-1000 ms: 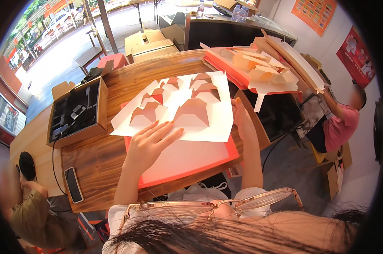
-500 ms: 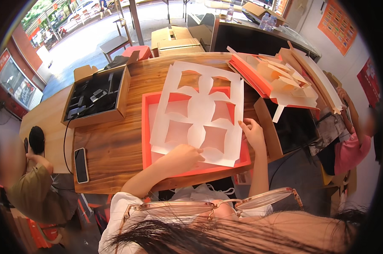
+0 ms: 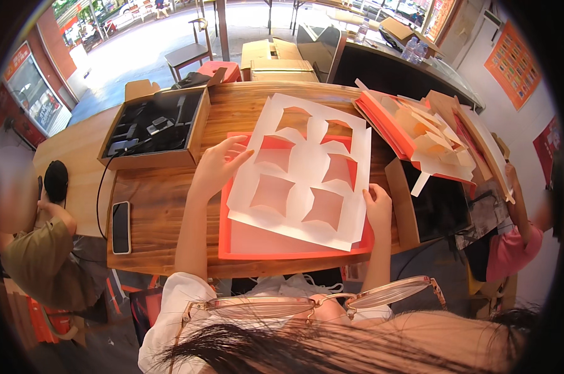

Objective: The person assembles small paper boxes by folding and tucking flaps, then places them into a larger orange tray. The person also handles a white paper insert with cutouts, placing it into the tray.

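Observation:
A white cardboard insert with several square cut-outs lies tilted over a shallow red box, turned a little against its walls. Its far end reaches past the box onto the wooden table. My right hand pinches the insert's right edge between thumb and fingers. At its left edge is my left hand, raised with fingers apart; the thumb is close to the edge, and whether it touches I cannot tell. Through the cut-outs the pale bottom of the box shows.
An open carton with black contents stands at the far left, and a phone lies nearer. Folded red and white cardboard is stacked at the right, beside an open brown carton. Other people sit left and right.
My left hand has moved from the insert's near edge up to its left side, its fingers spreading. My right hand stays at the right edge. The view has shifted slightly.

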The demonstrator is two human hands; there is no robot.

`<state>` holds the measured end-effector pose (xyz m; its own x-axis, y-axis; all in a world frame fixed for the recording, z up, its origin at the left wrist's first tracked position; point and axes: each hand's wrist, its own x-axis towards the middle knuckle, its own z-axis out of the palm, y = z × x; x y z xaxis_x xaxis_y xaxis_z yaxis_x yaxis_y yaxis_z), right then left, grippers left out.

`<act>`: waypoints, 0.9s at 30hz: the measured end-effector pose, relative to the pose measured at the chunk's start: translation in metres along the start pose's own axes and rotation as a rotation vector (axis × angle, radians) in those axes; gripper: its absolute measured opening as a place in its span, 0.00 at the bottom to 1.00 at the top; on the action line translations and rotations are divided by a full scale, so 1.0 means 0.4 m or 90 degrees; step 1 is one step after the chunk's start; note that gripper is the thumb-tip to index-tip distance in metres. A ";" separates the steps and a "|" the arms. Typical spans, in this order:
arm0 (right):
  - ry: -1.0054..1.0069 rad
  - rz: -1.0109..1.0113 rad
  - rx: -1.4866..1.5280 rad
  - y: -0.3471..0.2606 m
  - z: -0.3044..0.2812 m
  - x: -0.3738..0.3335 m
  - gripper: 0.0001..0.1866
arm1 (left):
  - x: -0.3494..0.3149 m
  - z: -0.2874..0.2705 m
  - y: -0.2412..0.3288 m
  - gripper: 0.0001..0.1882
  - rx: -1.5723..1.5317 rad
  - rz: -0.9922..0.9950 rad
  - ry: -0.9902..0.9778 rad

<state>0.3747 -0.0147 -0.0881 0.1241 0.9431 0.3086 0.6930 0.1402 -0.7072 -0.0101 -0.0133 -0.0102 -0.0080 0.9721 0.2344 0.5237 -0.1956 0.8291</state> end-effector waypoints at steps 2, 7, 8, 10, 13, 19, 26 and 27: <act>0.042 0.004 0.066 -0.005 -0.003 -0.003 0.08 | 0.007 0.001 -0.028 0.25 0.003 -0.023 0.006; 0.066 0.056 0.368 -0.001 -0.042 -0.008 0.10 | 0.032 0.032 -0.059 0.30 0.031 -0.032 0.042; 0.054 0.060 0.422 -0.006 -0.051 -0.006 0.10 | 0.035 0.029 -0.058 0.32 0.043 -0.041 0.043; 0.039 0.060 0.506 -0.017 -0.065 -0.005 0.10 | 0.034 0.019 -0.070 0.31 -0.058 -0.032 0.067; 0.044 0.057 0.581 -0.041 -0.067 -0.007 0.10 | 0.042 0.024 -0.076 0.30 -0.133 -0.046 0.126; 0.043 0.065 0.689 -0.084 -0.100 -0.016 0.10 | 0.054 0.022 -0.097 0.21 -0.225 -0.074 0.082; 0.029 0.106 0.859 -0.109 -0.119 -0.019 0.11 | 0.055 0.032 -0.048 0.22 -0.460 -0.003 0.149; -0.012 0.120 0.920 -0.115 -0.113 -0.021 0.12 | 0.057 0.027 -0.052 0.22 -0.512 0.013 0.146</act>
<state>0.3738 -0.0428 -0.0295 0.1136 0.9836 0.1399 -0.6372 0.1802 -0.7494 -0.0122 0.0144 -0.0275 -0.2239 0.9339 0.2786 -0.2416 -0.3302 0.9125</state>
